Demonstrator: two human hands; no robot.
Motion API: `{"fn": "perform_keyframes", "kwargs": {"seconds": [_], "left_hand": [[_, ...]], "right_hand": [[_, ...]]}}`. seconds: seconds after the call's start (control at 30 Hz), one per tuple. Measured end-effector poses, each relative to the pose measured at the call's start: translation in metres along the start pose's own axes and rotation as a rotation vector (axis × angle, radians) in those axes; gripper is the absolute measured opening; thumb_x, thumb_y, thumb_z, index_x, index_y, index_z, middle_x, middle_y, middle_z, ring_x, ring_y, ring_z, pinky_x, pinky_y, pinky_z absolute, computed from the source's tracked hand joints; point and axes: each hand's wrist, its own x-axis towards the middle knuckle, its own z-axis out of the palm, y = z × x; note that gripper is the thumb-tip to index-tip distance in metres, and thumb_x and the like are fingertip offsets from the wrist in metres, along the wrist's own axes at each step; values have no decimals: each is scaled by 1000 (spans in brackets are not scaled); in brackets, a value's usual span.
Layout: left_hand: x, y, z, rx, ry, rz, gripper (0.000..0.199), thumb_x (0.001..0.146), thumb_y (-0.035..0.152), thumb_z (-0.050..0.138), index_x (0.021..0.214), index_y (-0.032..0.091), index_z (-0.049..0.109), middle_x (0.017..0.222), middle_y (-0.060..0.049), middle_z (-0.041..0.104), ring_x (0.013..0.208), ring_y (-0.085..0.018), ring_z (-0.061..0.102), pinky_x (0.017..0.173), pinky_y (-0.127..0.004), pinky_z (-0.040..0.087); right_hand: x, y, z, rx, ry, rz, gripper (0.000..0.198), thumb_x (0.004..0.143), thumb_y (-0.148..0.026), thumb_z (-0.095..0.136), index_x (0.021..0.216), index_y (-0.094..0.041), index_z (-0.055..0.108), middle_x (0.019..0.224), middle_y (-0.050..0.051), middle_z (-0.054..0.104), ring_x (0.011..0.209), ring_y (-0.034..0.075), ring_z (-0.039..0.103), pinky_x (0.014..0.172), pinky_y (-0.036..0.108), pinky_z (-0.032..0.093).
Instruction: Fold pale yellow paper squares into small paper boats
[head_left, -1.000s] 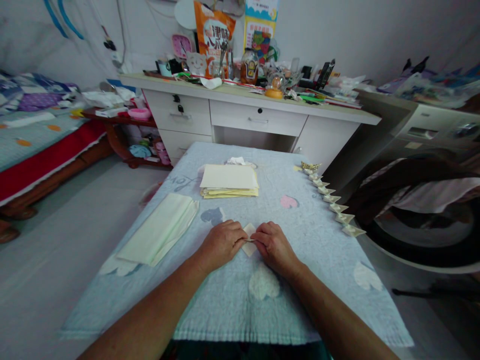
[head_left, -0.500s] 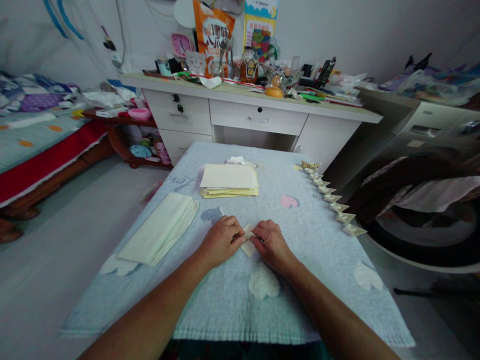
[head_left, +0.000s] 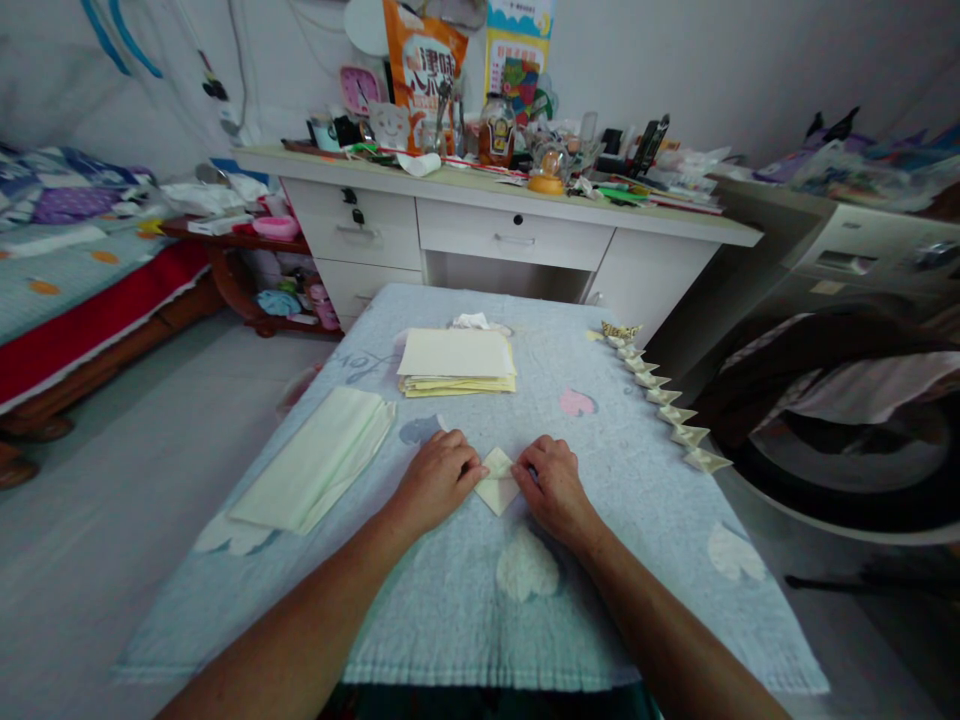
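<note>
A small folded paper [head_left: 498,487], cream-coloured and diamond-shaped, lies on the cloth-covered table in front of me. My left hand [head_left: 442,472] pinches its left corner between thumb and fingers. At the opposite corner, my right hand [head_left: 552,484] has its fingers closed on the paper's right edge. A crease or folded strip runs across the paper's upper half. Behind my hands sits a stack of cream and yellow paper sheets [head_left: 456,354]. Folded pale green paper [head_left: 316,462] lies to the left. Along the right edge runs a row of small folded paper boats [head_left: 670,413].
The light blue tablecloth [head_left: 420,610] has printed hearts. A crumpled white tissue [head_left: 471,321] lies behind the stack. Beyond the table stands a white desk [head_left: 517,222] crowded with jars and bags. A washing machine [head_left: 847,270] is on the right, a bed [head_left: 90,290] on the left.
My hands have moved apart toward the paper's left and right corners, uncovering its middle. The paper now shows as a flatter diamond. The stack and boats stay put.
</note>
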Motion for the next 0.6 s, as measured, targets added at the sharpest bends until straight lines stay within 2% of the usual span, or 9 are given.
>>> {"fn": "perform_keyframes", "kwargs": {"seconds": [0.13, 0.6], "left_hand": [[0, 2, 0, 33, 0, -8, 21, 90, 27, 52, 74, 18, 63, 82, -4, 57, 86, -19, 54, 79, -32, 40], [-1, 4, 2, 184, 34, -49, 23, 88, 31, 56, 70, 18, 61, 82, -4, 56, 84, -20, 52, 80, -34, 39]], "right_hand": [[0, 0, 2, -38, 1, 42, 16, 89, -26, 56, 77, -18, 64, 89, 6, 56, 87, 20, 45, 75, 32, 28], [1, 0, 4, -33, 43, 76, 18, 85, -28, 62, 70, -18, 62, 85, 6, 55, 85, 21, 45, 73, 32, 28]]}}
